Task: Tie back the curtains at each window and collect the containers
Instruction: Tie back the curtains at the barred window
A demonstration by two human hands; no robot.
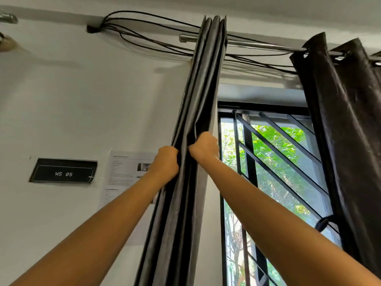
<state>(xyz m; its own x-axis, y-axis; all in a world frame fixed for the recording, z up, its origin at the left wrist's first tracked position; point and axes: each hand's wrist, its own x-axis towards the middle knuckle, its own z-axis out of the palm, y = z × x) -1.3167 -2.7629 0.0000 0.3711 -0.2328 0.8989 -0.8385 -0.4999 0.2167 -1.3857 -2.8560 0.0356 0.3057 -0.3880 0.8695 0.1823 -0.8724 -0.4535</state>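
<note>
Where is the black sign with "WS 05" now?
The black sign hangs on the white wall at left in the head view, just left of a printed sheet and the gathered curtain.

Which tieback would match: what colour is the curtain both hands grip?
Dark grey, with a slight sheen; the head view shows the gathered curtain best.
</note>
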